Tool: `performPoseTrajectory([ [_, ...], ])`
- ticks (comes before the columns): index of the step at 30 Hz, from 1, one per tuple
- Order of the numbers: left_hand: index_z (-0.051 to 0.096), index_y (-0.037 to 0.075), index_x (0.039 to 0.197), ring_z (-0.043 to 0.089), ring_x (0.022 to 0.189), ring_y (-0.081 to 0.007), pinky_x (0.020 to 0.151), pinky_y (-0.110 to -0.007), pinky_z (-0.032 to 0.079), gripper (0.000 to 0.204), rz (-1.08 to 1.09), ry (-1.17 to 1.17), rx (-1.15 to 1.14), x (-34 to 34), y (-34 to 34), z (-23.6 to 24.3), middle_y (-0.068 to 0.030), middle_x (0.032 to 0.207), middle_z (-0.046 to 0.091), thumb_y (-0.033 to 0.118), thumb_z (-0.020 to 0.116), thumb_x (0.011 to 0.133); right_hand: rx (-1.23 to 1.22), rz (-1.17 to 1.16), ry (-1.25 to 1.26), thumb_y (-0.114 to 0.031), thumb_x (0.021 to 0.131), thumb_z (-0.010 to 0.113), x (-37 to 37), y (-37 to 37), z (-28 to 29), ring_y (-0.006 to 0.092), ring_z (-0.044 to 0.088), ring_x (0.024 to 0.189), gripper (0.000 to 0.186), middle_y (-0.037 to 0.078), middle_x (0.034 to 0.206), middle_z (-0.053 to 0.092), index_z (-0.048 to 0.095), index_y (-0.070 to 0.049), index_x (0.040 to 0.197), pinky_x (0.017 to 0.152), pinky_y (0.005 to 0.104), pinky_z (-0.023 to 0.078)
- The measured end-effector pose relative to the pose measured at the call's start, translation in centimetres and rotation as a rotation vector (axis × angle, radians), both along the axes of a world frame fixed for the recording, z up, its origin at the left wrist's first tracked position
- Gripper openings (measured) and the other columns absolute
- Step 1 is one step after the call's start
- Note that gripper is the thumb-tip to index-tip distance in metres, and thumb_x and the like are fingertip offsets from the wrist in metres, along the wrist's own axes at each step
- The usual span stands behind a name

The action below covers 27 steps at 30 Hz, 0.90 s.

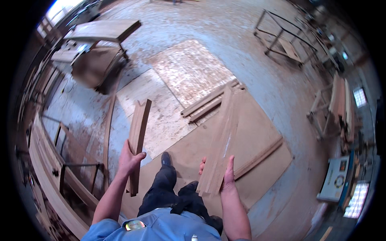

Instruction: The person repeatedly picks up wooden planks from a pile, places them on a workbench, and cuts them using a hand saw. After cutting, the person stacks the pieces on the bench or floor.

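My left hand (128,160) is closed around a short, thick wooden board (139,124), held tilted up at my left side with its far end pointing away from me. My right hand (228,176) grips the near end of a longer wooden board (223,136). Its fingers show at the left edge and its thumb at the right, so the palm seems to be underneath. That board slants away to the right, its far end over a pair of wooden rails (207,108). Whether that far end rests on them, I cannot tell.
A brown sheet (265,128) and pale wood panels (193,64) cover the floor ahead. On the brown sheet lies a wooden strip (257,158). Long boards (52,172) sit on stands at left, near a worktable (100,30). A metal frame cart (281,38) stands far right.
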State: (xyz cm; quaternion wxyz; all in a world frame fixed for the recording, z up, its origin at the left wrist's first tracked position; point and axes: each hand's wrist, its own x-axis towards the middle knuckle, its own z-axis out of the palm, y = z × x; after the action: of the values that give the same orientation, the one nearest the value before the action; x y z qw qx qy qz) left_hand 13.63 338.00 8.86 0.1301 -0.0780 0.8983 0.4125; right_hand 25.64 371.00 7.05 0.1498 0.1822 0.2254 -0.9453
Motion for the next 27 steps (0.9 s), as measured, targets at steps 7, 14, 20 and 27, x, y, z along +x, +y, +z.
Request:
performPoseTrajectory([
  [7, 0.043, -0.004, 0.123, 0.054, 0.110, -0.0392, 0.094, -0.044, 0.043, 0.077, 0.291, 0.140, -0.120, -0.7, -13.1, 0.5, -0.0272, 0.114, 0.055, 0.031, 0.078, 0.065, 0.254, 0.108, -0.133, -0.088, 0.077, 0.019, -9.3, -8.2, 3.5, 0.0276, 0.062, 0.086, 0.104, 0.015, 0.094, 0.062, 0.053, 0.003, 0.115, 0.079, 0.0415, 0.052],
  [14, 0.026, -0.004, 0.142, 0.050, 0.118, -0.0383, 0.099, -0.043, 0.041, 0.100, 0.572, -0.020, -0.251, -4.2, -22.9, 3.5, -0.0261, 0.127, 0.048, 0.036, 0.079, 0.066, 0.289, 0.223, 0.027, -0.085, 0.080, 0.024, -20.0, -19.0, 3.1, 0.0259, 0.060, 0.081, 0.096, 0.012, 0.091, 0.058, 0.054, 0.002, 0.110, 0.071, 0.0411, 0.052],
  [20, 0.027, -0.001, 0.142, 0.051, 0.116, -0.0378, 0.097, -0.044, 0.043, 0.099, 0.752, 0.037, -0.321, -5.2, -30.8, 4.0, -0.0236, 0.127, 0.048, 0.034, 0.079, 0.066, 0.225, 0.393, 0.063, -0.081, 0.083, 0.027, -28.2, -26.6, 3.1, 0.0257, 0.059, 0.082, 0.092, 0.011, 0.094, 0.057, 0.053, 0.002, 0.110, 0.071, 0.0415, 0.053],
  [27, 0.025, 0.000, 0.143, 0.050, 0.117, -0.0378, 0.096, -0.045, 0.043, 0.098, 0.938, -0.002, -0.353, -6.4, -37.7, 3.1, -0.0228, 0.127, 0.047, 0.034, 0.077, 0.068, 0.298, 0.501, 0.099, -0.081, 0.083, 0.027, -39.2, -34.7, 2.7, 0.0263, 0.060, 0.079, 0.091, 0.012, 0.094, 0.057, 0.053, 0.002, 0.109, 0.069, 0.0429, 0.053],
])
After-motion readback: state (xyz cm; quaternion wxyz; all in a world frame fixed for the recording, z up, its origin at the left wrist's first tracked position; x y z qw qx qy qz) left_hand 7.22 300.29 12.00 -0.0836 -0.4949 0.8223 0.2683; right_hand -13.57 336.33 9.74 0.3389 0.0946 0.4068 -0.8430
